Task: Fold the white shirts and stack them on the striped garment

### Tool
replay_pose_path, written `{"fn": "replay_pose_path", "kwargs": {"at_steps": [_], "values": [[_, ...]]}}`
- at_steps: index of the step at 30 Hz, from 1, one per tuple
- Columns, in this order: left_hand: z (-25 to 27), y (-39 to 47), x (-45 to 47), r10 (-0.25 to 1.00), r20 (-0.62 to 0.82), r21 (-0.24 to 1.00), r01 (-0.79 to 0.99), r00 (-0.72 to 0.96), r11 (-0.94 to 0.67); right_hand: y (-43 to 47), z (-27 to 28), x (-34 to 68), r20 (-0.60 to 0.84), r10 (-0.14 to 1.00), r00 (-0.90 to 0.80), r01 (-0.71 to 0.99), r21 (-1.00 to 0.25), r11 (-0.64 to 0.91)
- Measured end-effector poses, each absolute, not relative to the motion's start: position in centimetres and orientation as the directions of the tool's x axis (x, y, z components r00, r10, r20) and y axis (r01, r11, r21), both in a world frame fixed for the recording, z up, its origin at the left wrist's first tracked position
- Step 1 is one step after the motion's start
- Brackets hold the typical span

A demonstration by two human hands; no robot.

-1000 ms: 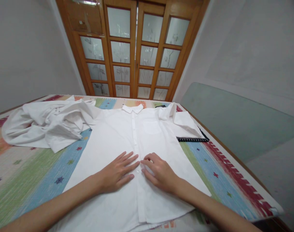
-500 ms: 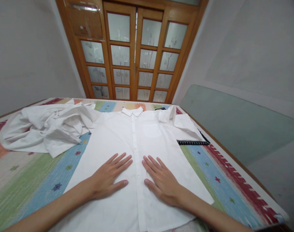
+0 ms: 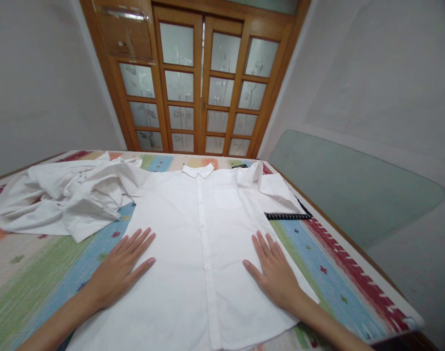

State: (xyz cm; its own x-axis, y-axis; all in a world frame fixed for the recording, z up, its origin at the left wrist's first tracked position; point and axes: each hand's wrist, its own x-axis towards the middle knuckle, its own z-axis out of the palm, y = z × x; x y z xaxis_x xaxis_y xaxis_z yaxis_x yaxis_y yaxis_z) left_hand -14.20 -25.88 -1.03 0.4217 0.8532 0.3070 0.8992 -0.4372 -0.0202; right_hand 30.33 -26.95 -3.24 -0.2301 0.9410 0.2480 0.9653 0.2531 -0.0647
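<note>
A white button-up shirt [image 3: 178, 273] lies spread front side up, its collar [image 3: 198, 170] at the far end and its button strip running down the middle. My left hand [image 3: 123, 265] rests flat at the shirt's left side edge, fingers stretched out. On the right half of the shirt, near its side edge, my right hand [image 3: 273, 268] lies flat with the fingers extended. Neither hand grips anything. The right sleeve lies partly over a black spiral-bound notebook [image 3: 288, 216].
Crumpled white cloth [image 3: 68, 195] lies at the left, against the shirt's left sleeve. A striped, patterned tablecloth [image 3: 35, 278] covers the table. A small black object [image 3: 240, 166] sits beyond the right shoulder. A greenish panel [image 3: 354, 185] leans along the right wall; wooden glazed doors [image 3: 202, 97] stand behind.
My hands have slid apart, from beside the button strip outward to the shirt's two sides. Both stay flat with fingers extended. The view has shifted slightly.
</note>
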Motion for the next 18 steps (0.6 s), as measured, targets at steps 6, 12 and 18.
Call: {"fn": "replay_pose_path", "kwargs": {"at_steps": [6, 12, 18], "values": [[-2.1, -26.8, -16.4, 0.850, 0.346, -0.043, 0.912, 0.397, -0.408, -28.4, -3.5, 31.5, 0.279, 0.930, -0.238, 0.965, -0.039, 0.259], [-1.5, -26.1, -15.8, 0.870, 0.308, -0.018, 0.917, 0.385, -0.399, -31.4, -0.3, 31.6, 0.156, 0.812, -0.562, 0.818, -0.037, 0.574], [1.2, -23.6, -10.6, 0.889, 0.180, 0.106, 0.890, 0.422, -0.444, -33.1, 0.8, 31.9, 0.131, 0.737, -0.663, 0.735, -0.069, 0.674]]}}
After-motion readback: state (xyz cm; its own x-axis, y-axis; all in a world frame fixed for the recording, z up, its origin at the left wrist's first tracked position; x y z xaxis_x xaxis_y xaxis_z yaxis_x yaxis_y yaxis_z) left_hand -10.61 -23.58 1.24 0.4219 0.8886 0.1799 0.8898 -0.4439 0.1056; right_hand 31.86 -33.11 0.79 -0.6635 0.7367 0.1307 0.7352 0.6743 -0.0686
